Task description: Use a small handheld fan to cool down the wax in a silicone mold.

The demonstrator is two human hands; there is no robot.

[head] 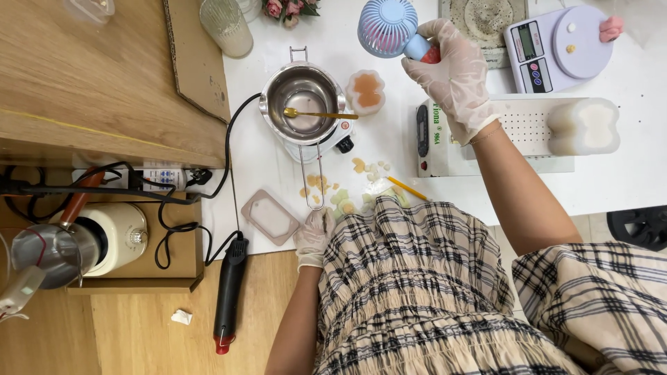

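Hands gloved: right hand (455, 76) grips a small blue fan (387, 26); left hand (314, 237) rests curled at the counter (389, 139) edge.
Fan head points left, just above the flower-shaped mould (366, 91); the left hand's grip I cannot tell.

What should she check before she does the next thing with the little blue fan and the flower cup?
1. Right hand grips the blue handheld fan firmly: ok.
2. Fan aimed at the flower-shaped mould with orange filling: ok, roughly.
3. Fan blades spinning: cannot tell.
4. Left hand clear of the metal pot: ok, it rests at the table edge.
5. Gold spoon lies steadily across the pot: ok.
6. Burner under the pot switched off: cannot tell.
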